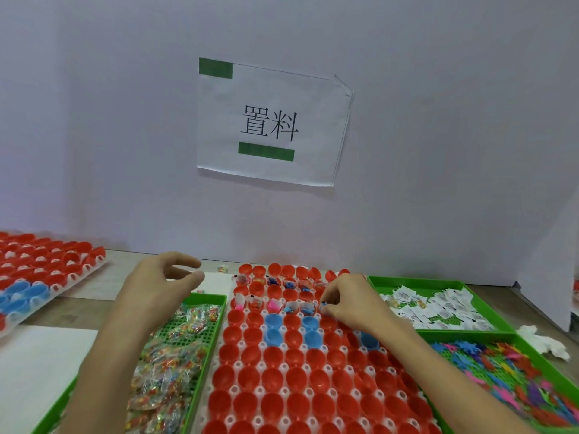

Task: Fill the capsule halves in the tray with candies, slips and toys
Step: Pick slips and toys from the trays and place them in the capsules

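My right hand (351, 303) pinched on a blue toy (324, 304) over the capsule tray (259, 390), lengthwise toward the wall (438, 151); left hand (163, 283) slack, empty.

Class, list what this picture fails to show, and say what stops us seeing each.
Head view: blue item pinched in the right hand, mostly covered by that hand.
Head view: print on the slips, too small.
Head view: far-left capsule tray, cut by the left edge.
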Tool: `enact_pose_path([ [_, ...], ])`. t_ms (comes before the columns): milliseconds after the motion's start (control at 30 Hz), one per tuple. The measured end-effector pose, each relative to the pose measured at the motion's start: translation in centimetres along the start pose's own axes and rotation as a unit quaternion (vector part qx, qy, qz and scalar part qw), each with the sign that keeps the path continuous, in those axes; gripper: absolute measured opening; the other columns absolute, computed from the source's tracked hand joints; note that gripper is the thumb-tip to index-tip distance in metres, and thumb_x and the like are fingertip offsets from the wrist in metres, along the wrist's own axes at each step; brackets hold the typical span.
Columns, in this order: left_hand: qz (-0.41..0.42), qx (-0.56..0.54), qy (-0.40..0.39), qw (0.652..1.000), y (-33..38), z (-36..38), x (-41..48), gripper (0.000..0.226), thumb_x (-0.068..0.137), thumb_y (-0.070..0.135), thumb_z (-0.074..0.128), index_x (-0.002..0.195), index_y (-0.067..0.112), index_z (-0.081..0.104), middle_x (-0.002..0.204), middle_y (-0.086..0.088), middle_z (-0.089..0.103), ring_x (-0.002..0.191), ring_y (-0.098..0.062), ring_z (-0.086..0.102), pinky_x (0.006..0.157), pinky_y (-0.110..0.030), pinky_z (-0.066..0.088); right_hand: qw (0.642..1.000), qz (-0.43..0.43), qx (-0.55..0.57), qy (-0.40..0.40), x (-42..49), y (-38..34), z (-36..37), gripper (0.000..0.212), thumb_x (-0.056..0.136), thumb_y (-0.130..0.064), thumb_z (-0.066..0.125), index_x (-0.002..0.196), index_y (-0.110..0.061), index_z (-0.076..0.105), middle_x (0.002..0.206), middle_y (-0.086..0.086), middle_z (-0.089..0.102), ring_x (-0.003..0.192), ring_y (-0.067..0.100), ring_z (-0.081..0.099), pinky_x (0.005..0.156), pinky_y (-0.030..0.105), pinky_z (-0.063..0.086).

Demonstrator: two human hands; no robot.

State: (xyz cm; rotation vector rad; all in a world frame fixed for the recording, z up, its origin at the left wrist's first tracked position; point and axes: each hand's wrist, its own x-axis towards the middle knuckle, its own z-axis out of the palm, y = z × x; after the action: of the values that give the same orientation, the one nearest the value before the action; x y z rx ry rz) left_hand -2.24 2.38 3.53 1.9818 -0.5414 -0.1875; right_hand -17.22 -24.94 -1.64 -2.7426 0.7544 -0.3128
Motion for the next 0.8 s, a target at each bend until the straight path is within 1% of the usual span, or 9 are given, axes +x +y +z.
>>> enact_pose_path([
  [133, 0.003, 0.001, -0.022, 1.0, 0.1, 0.5, 0.1, 0.006, 0.092, 0.022, 0.071, 0.096, 0.027, 0.07, 0.093, 0.0, 0.074, 0.087, -0.021, 0.068, 0.067, -0.033, 0.046, 1.0, -0.002, 0.006, -0.03, 0.5, 0.1, -0.3, 0.015, 0.083, -0.023, 0.08, 0.098, -0.023, 0.08, 0.092, -0.009, 0.076, 0.073, -0.002, 0.065, 0.068, 0.013, 0.051],
  [267, -0.008, 0.005, -0.035, 0.999, -0.1, 0.3, 0.2, 0.002, 0.091, 0.026, 0.072, 0.092, 0.027, 0.07, 0.089, 0.001, 0.074, 0.082, -0.019, 0.069, 0.062, -0.03, 0.045, 0.999, -0.006, 0.035, -0.037, 0.2, 0.5, -0.6, 0.024, 0.077, -0.032, 0.085, 0.099, -0.028, 0.077, 0.081, -0.019, 0.067, 0.072, -0.002, 0.064, 0.061, 0.009, 0.046],
  [367, -0.028, 0.022, -0.042, 0.998, -0.9, 0.4, 0.5, 0.002, 0.092, 0.025, 0.071, 0.094, 0.025, 0.07, 0.091, -0.001, 0.073, 0.084, -0.022, 0.068, 0.063, -0.031, 0.045, 0.998, -0.003, 0.047, -0.028, 0.2, 0.6, -0.6, 0.016, 0.08, -0.036, 0.082, 0.094, -0.029, 0.077, 0.082, -0.017, 0.069, 0.074, -0.001, 0.066, 0.064, 0.011, 0.049],
  [433, -0.044, 0.046, -0.06, 0.996, -1.7, 0.8, 0.8, 0.004, 0.094, 0.021, 0.068, 0.097, 0.023, 0.07, 0.095, -0.003, 0.071, 0.085, -0.022, 0.067, 0.061, -0.029, 0.044, 0.998, -0.002, 0.054, -0.02, 0.2, 0.7, -0.6, 0.01, 0.083, -0.033, 0.08, 0.092, -0.029, 0.079, 0.083, -0.017, 0.07, 0.076, -0.003, 0.065, 0.064, 0.009, 0.046],
  [533, -0.071, 0.088, -0.096, 0.989, -2.8, 1.6, 1.0, 0.01, 0.096, 0.013, 0.065, 0.1, 0.02, 0.07, 0.103, -0.006, 0.067, 0.085, -0.021, 0.064, 0.058, -0.027, 0.044, 0.999, -0.004, 0.051, -0.014, 0.0, 0.7, -0.3, 0.009, 0.084, -0.027, 0.079, 0.093, -0.028, 0.08, 0.086, -0.016, 0.073, 0.077, -0.004, 0.064, 0.067, 0.008, 0.045],
  [567, -0.081, 0.093, -0.102, 0.987, -3.1, 1.8, 1.0, 0.011, 0.096, 0.012, 0.065, 0.101, 0.02, 0.069, 0.107, -0.008, 0.066, 0.087, -0.023, 0.064, 0.062, -0.03, 0.048, 0.999, -0.005, 0.049, -0.013, -0.1, 0.6, -0.1, 0.009, 0.084, -0.025, 0.079, 0.093, -0.028, 0.08, 0.087, -0.016, 0.074, 0.077, -0.005, 0.064, 0.068, 0.008, 0.046],
  [633, -0.096, 0.102, -0.108, 0.984, -3.5, 2.2, 0.9, 0.012, 0.093, 0.012, 0.069, 0.103, 0.02, 0.07, 0.11, -0.008, 0.066, 0.096, -0.026, 0.065, 0.082, -0.04, 0.054, 0.999, -0.007, 0.048, -0.009, -0.2, 0.6, 0.0, 0.011, 0.085, -0.024, 0.079, 0.095, -0.027, 0.08, 0.09, -0.014, 0.075, 0.077, -0.005, 0.064, 0.071, 0.01, 0.048],
  [667, -0.1, 0.107, -0.111, 0.983, -3.7, 2.4, 0.8, 0.014, 0.091, 0.011, 0.071, 0.103, 0.019, 0.07, 0.109, -0.008, 0.067, 0.098, -0.026, 0.065, 0.091, -0.044, 0.053, 0.999, -0.009, 0.047, -0.008, -0.2, 0.6, 0.0, 0.012, 0.085, -0.024, 0.079, 0.097, -0.026, 0.08, 0.092, -0.013, 0.075, 0.078, -0.004, 0.064, 0.072, 0.011, 0.049],
  [800, -0.115, 0.119, -0.112, 0.98, -4.0, 2.8, 0.7, 0.019, 0.086, 0.006, 0.076, 0.097, 0.02, 0.071, 0.106, -0.008, 0.069, 0.099, -0.026, 0.065, 0.1, -0.048, 0.051, 0.998, -0.023, 0.059, 0.001, -0.4, 0.6, -0.1, 0.017, 0.084, -0.022, 0.08, 0.101, -0.022, 0.079, 0.095, -0.009, 0.075, 0.08, -0.001, 0.067, 0.075, 0.015, 0.055],
])
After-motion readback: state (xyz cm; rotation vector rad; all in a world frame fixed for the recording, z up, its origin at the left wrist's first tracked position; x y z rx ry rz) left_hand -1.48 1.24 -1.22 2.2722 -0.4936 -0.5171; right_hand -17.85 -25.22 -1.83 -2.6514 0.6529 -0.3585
